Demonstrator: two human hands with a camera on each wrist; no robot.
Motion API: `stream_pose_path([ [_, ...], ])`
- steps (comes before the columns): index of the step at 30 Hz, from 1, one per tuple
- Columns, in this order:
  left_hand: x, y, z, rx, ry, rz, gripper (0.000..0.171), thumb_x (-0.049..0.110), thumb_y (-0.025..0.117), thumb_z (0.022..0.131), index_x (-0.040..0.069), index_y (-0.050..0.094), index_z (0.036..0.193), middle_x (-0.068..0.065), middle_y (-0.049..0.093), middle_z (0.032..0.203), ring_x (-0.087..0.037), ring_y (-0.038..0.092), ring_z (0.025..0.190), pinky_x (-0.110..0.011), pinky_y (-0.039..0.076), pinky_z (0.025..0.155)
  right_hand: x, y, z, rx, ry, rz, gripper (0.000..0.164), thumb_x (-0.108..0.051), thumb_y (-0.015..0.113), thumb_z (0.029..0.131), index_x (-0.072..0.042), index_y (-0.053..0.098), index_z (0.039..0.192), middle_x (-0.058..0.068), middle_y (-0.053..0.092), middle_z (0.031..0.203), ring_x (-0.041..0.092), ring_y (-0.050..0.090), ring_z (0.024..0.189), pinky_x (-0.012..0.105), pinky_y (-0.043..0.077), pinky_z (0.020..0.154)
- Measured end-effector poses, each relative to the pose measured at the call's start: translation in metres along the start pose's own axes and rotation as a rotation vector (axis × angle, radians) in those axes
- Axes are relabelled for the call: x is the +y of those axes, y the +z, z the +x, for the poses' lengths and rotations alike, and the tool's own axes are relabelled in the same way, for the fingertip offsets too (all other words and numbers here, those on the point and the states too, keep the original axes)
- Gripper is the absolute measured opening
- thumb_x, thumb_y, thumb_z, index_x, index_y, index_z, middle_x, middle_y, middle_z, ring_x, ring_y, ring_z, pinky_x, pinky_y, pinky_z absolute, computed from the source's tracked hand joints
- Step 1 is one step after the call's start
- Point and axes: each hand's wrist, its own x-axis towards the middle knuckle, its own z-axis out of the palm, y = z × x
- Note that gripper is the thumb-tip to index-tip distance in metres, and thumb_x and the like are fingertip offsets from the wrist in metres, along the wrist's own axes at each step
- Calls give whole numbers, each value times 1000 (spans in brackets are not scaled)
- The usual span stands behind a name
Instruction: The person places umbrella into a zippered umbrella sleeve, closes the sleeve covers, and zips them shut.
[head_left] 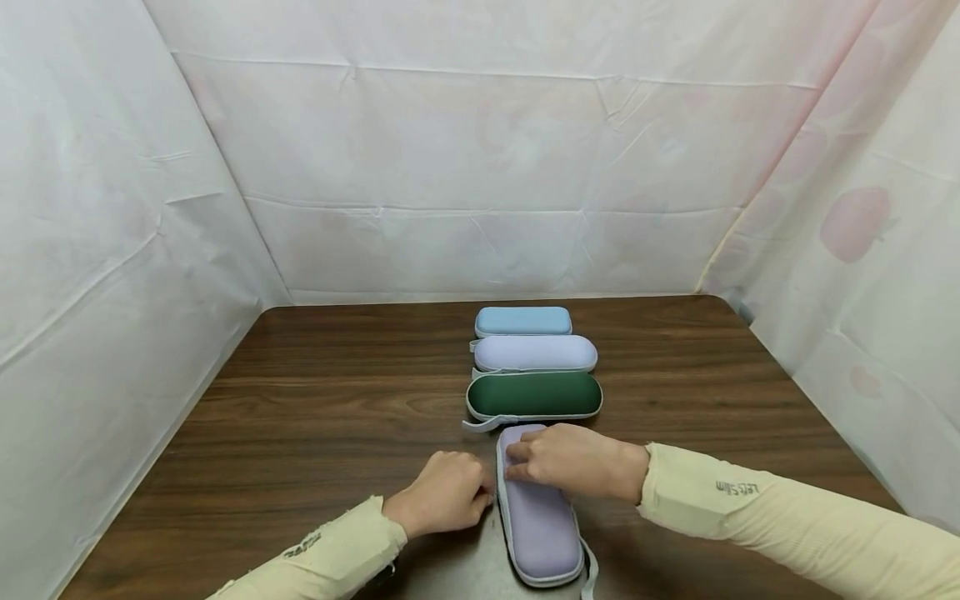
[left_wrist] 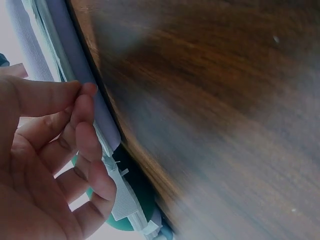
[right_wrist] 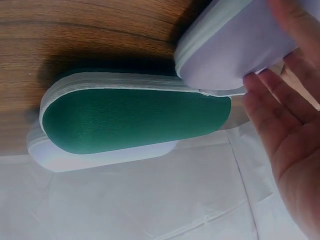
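A lilac zippered case [head_left: 542, 533] lies lengthwise near the front of the table. Beside its left edge is my left hand [head_left: 447, 493], fingers curled. In the left wrist view, that hand's thumb and forefinger [left_wrist: 82, 90] pinch together at the case's zipper side; the fingertips cover any pull. My right hand [head_left: 567, 458] rests on the top of the case from the right. Its fairly straight fingers [right_wrist: 270, 95] touch the lilac surface. Right behind stands a dark green case [head_left: 536, 394] with a grey zipper edge and a strap.
Behind the green case lie a pale lavender case [head_left: 536, 353] and a light blue case [head_left: 523, 321], in a row. Dark wood tabletop [head_left: 337, 392] extends to both sides. White sheeting [head_left: 480, 167] walls the back and sides.
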Motion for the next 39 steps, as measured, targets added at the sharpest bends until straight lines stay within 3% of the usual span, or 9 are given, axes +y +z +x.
stream_pose_path([
  [7, 2, -2, -1, -10, 21, -19, 28, 14, 71, 71, 25, 54, 52, 15, 46, 55, -8, 52, 57, -28, 40, 47, 1, -3, 2, -71, 49, -27, 68, -39, 93, 41, -25, 68, 103, -7, 58, 92, 8, 55, 84, 19, 47, 69],
  [15, 2, -2, -3, -4, 43, -16, 30, 14, 71, 70, 25, 50, 51, 14, 47, 56, -7, 51, 56, -27, 38, 46, 0, -1, 3, -74, 82, -6, 66, -43, 90, 36, -24, 70, 96, -8, 58, 84, 9, 54, 80, 21, 47, 66],
  [20, 1, -2, -6, -32, 46, -24, 31, 13, 72, 69, 25, 49, 51, 14, 45, 54, -7, 48, 54, -27, 34, 44, 1, 2, 0, -79, 119, 33, 62, -49, 89, 38, -22, 71, 91, -7, 58, 80, 9, 55, 76, 23, 48, 65],
  [26, -2, -1, -11, -18, 57, -18, 32, 13, 72, 67, 25, 48, 51, 15, 45, 54, -6, 48, 53, -26, 32, 43, 3, 7, -5, -66, 118, 87, 64, -54, 86, 42, -19, 70, 94, -6, 54, 86, 9, 56, 82, 24, 48, 66],
  [34, -7, 1, -15, -21, 60, 5, 27, 16, 73, 69, 27, 53, 53, 16, 49, 58, -6, 52, 56, -27, 35, 44, 9, 19, -19, -77, 103, 297, 77, -51, 79, 62, -6, 63, 124, 1, 60, 121, 14, 54, 112, 26, 46, 87],
  [39, -9, -3, -17, -12, 58, 8, 30, 15, 72, 69, 26, 51, 52, 16, 46, 56, -5, 49, 55, -27, 35, 44, 8, 26, -30, -3, 100, 325, 75, -42, 81, 67, -5, 60, 127, 3, 59, 124, 16, 53, 115, 28, 45, 90],
])
